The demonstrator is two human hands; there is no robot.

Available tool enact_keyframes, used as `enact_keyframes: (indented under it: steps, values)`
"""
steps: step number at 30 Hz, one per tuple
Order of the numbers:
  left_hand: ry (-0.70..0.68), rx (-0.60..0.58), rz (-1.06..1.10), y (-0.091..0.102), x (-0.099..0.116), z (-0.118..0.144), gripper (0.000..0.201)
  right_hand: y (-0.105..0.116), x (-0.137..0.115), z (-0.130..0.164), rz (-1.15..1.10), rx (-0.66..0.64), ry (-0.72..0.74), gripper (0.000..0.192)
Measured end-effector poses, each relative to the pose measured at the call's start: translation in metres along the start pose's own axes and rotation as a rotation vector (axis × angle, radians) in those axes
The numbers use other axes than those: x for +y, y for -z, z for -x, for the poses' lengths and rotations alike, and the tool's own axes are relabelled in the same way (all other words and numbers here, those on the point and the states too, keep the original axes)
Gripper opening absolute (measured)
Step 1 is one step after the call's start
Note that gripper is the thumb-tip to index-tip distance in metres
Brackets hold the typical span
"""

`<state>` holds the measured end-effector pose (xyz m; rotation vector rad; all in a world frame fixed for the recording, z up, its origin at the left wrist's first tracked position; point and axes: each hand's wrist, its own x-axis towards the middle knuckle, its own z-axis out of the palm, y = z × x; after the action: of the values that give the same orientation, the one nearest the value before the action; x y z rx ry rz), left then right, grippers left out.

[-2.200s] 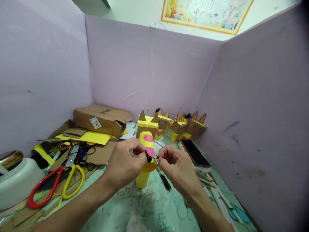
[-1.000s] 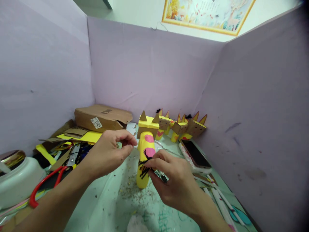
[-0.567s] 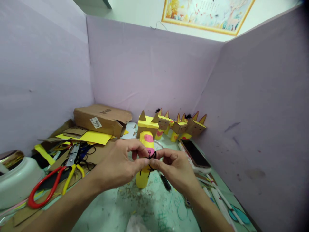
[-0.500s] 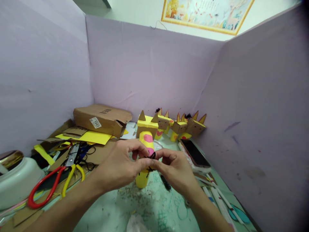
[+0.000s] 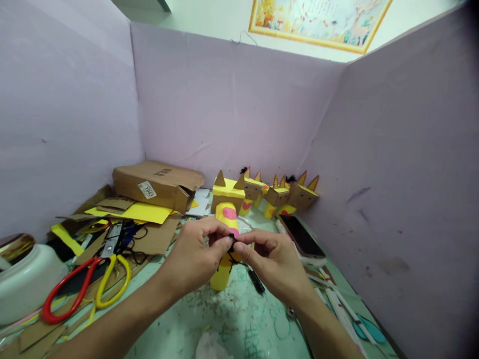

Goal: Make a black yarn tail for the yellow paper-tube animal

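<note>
My left hand (image 5: 204,249) and my right hand (image 5: 271,259) meet near the middle, fingertips almost touching. Both pinch a short black yarn piece (image 5: 232,244), its loose ends dangling below the fingers. Right behind them stands a yellow paper animal figure (image 5: 226,213) with pink spots, a cardboard head and two pointed cardboard ears. Its lower body is partly hidden by my hands and the yarn. A thin black tool (image 5: 256,282) lies on the table just under my right hand.
Scissors (image 5: 112,249) with one red and one yellow handle lie at the left beside black cord, cardboard and yellow paper (image 5: 145,211). A cardboard box (image 5: 159,184) sits behind. Several finished-looking animal figures (image 5: 277,196) stand at the back right. A phone (image 5: 301,234) lies to the right. Purple panels surround the table.
My fingertips have shifted slightly, drawing closer around the black yarn, which now forms a smaller bunch between them. The figure has stayed in place.
</note>
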<state>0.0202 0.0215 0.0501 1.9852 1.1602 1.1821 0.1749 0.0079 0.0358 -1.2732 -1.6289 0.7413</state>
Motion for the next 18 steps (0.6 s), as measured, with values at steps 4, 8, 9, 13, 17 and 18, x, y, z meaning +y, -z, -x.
enact_keyframes:
  steps: [4, 8, 9, 13, 17, 18]
  values:
    - [0.003, 0.001, -0.003, -0.0002, 0.0008, -0.0007, 0.012, 0.0009, -0.0014, -0.0006, 0.001, 0.037, -0.007, 0.02]
    - [0.019, -0.031, -0.008, 0.0001, 0.0023, 0.0009, 0.011, -0.0003, -0.0033, 0.0012, -0.008, 0.053, -0.007, 0.019]
    - [0.026, -0.04, -0.011, 0.0003, 0.0027, 0.0014, 0.011, -0.0008, -0.0036, 0.0016, -0.007, 0.052, -0.012, 0.018]
    - [0.039, -0.067, 0.005, 0.0012, 0.0018, 0.0016, 0.011, -0.0026, -0.0036, 0.0013, -0.017, 0.062, -0.051, 0.014]
    - [0.082, -0.036, -0.017, 0.0013, -0.0025, -0.0018, 0.012, -0.002, -0.001, -0.0019, -0.153, 0.043, -0.123, 0.012]
    - [0.095, -0.027, -0.028, 0.0012, -0.0035, -0.0025, 0.013, -0.0014, -0.0004, -0.0026, -0.186, 0.032, -0.142, 0.011]
